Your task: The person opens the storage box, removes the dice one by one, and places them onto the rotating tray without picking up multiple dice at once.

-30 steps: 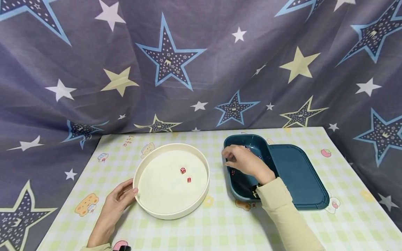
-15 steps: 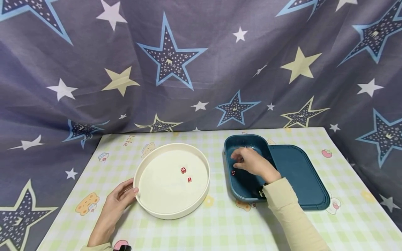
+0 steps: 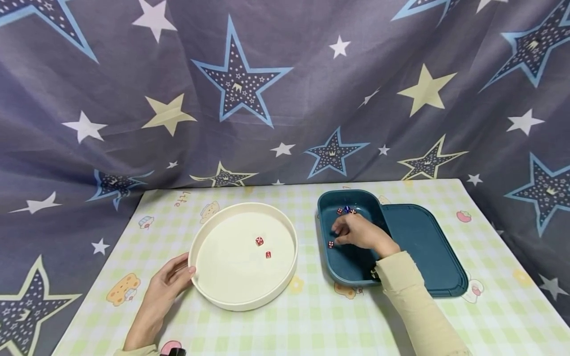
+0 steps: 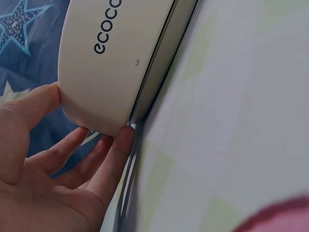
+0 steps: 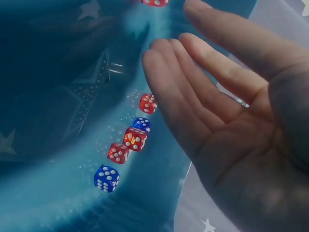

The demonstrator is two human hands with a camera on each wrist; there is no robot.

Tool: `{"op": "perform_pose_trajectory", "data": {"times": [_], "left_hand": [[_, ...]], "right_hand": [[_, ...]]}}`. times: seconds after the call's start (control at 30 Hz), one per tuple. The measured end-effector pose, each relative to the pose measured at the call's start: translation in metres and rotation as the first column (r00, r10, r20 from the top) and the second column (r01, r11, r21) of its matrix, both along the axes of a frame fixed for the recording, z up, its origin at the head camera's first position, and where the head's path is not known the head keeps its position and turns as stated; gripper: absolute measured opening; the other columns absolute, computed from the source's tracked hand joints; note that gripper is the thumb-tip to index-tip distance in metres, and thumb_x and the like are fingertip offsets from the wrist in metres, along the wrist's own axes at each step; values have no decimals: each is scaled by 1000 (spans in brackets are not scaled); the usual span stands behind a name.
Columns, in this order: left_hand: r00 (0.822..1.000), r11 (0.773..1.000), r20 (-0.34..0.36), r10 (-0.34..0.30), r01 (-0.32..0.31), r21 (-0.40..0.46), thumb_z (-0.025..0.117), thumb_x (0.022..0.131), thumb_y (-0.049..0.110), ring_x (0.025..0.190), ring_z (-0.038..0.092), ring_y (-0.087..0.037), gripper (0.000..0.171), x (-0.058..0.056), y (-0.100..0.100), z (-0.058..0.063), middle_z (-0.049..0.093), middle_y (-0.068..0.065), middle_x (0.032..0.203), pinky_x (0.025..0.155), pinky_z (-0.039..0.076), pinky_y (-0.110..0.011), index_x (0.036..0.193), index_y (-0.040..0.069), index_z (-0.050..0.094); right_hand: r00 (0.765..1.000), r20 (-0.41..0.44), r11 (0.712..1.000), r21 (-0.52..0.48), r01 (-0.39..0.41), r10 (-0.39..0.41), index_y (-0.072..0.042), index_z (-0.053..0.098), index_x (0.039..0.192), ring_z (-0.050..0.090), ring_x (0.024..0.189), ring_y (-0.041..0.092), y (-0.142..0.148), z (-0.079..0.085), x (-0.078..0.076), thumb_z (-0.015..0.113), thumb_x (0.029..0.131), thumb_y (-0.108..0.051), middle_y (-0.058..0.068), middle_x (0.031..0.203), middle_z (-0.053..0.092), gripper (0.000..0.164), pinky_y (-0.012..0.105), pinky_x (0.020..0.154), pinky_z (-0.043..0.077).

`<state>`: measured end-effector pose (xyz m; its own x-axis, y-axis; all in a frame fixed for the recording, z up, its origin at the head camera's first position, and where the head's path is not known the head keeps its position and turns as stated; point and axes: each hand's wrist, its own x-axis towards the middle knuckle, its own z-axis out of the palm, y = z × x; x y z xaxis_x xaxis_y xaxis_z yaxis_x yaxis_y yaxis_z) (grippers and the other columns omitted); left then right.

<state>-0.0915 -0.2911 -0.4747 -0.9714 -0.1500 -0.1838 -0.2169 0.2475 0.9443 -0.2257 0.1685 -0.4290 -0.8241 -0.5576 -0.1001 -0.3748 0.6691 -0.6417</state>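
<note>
Our left hand [image 3: 166,282] grips the cream tray [image 3: 222,269] near its 9 o'clock | two red dice [image 3: 260,241] inside, toward 2 and 3 | dark box [image 3: 349,262]: one red die [image 3: 331,244] at 8, more dice [image 3: 347,209] at 11 o'clock from our right hand [image 3: 362,232], its grip wide

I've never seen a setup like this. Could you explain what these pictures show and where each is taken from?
There is no machine here, just a person wearing three cameras: one on the head gives the wide view, one on each wrist the close-ups. On a checked cloth stand a cream round tray holding two red dice and a dark teal box, with a matching flat panel beside it. Red and blue dice lie inside the box. The bare left hand touches the tray's edge. The bare right hand is in or just above the box; no die shows in its grasp.
</note>
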Motion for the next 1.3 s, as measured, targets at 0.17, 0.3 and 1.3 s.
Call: {"op": "perform_pose_trajectory", "data": {"times": [0.17,0.3,1.3], "left_hand": [[1000,1000,16,8,-8,-1,65,97,36,106,56,14,68,2,-1,1,43,-15,148,90,52,-11,152,8,36],[1000,1000,22,20,-20,-3,66,96,37,107,57,12,69,6,-4,0,47,-11,143,90,53,-12,151,7,37],[1000,1000,23,7,-7,-21,65,97,37,107,55,14,69,0,1,2,44,-18,148,89,51,-8,152,7,36]], "right_hand": [[998,41,999,28,-43,42,4,71,102,67,81,16,-4,-1,-3,78,84,-4,12,94,71,20,28,72,59],[995,62,996,43,-75,73,4,71,98,66,80,14,-10,-2,-7,78,84,-4,9,89,72,17,26,70,58],[991,35,991,30,-130,129,-1,75,90,64,77,8,-4,0,-12,70,89,1,6,86,73,5,23,69,56]]}}
